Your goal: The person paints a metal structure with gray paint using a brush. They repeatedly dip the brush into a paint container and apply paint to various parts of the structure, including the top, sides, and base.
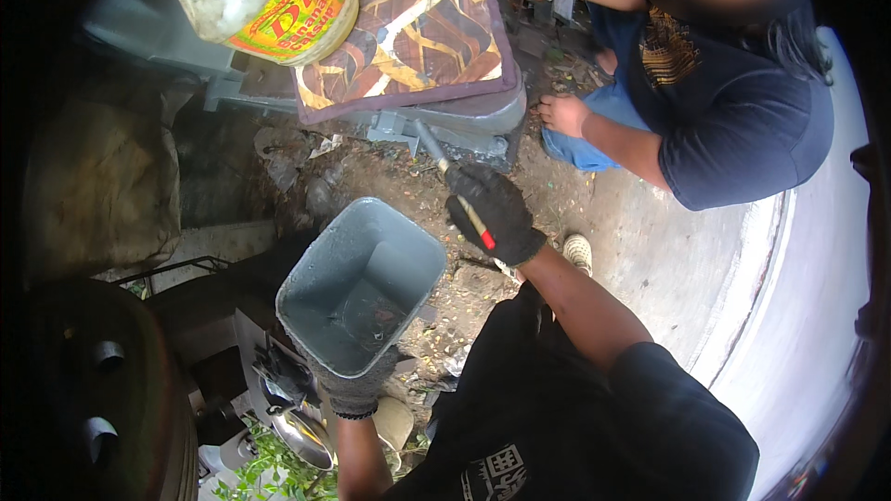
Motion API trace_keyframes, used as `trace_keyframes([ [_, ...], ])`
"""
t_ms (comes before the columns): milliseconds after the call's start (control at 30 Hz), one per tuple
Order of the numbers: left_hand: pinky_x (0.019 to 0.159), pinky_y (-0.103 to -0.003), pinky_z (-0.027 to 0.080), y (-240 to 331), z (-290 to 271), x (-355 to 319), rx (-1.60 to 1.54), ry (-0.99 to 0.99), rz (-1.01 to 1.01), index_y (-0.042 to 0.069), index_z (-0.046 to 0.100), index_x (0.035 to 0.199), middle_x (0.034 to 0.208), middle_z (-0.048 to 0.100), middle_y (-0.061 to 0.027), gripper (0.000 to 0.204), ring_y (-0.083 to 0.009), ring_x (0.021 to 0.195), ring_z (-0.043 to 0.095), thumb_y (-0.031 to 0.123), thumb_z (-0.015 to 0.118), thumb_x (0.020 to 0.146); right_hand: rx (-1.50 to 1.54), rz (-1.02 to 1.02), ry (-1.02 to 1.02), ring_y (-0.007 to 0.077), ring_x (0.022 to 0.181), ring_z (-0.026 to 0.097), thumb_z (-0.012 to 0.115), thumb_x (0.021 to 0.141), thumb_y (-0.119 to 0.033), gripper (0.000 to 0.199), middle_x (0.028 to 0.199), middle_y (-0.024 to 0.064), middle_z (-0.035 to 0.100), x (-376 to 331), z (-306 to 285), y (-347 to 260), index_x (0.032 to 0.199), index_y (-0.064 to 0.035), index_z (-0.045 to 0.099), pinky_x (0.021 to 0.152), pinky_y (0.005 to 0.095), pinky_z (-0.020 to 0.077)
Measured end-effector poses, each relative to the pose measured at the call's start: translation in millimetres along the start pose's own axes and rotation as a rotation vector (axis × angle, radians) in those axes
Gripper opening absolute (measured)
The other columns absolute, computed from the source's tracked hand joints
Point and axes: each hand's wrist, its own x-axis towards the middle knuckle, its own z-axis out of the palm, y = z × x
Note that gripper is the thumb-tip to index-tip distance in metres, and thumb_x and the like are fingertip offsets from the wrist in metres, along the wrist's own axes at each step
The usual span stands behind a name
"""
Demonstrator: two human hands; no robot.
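My right hand (497, 213), in a dark knit glove, is closed round a paintbrush (431, 145) whose pale handle ends in a red tip. The brush's head points up and left, close to the grey-painted edge of a bench (501, 122); whether they touch I cannot tell. Lower down, my gloved left hand (360, 388) grips the near side of a square grey tub (401, 264). The tub is tilted so its inside shows, coated in grey, with a darker patch at the bottom. Its fingers are partly hidden by the tub.
On the bench lie a brown patterned mat (418, 42) and a large plastic jug (297, 14) with a yellow label. A person (742, 121) in a dark shirt crouches at the right. A dark barrel (102, 380), a metal pan lid (304, 436) and plants (269, 473) are lower left.
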Motion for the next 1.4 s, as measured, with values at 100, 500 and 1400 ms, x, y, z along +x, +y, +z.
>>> trace_keyframes([
  [100,0.121,-0.051,0.039,-14.9,-1.1,9.3,-0.095,-0.016,-0.062,0.005,0.041,0.161,0.158,0.047,-0.0190,0.113,-0.0402,0.147,0.047,0.045,0.093,0.069,-0.062,0.027,0.133,0.0407,0.103,0.071,0.080,0.086,-0.004,0.047,0.123,0.0194,0.070,-13.3,-9.9,14.2,0.131,-0.0070,0.067,0.089,0.0472,0.0592],
  [500,0.106,-0.043,0.052,-33.5,9.3,39.4,-0.166,0.127,0.080,0.002,0.059,0.144,0.136,0.068,-0.0140,0.090,-0.0310,0.124,0.066,0.037,0.098,0.071,-0.082,0.009,0.083,0.0391,0.103,0.072,0.079,0.084,0.002,0.052,0.118,0.0215,0.071,-16.2,2.9,-13.8,0.133,-0.0053,0.063,0.087,0.0475,0.0605],
  [1400,0.112,-0.051,0.047,-83.3,9.9,-39.4,0.120,-0.053,-0.031,0.005,0.064,0.141,0.139,0.066,-0.0180,0.080,-0.0373,0.130,0.062,0.045,0.089,0.077,-0.027,0.074,0.256,0.0430,0.105,0.065,0.081,0.086,-0.007,0.044,0.117,0.0209,0.064,-5.3,111.5,-35.3,0.127,-0.0058,0.065,0.091,0.0482,0.0556],
])
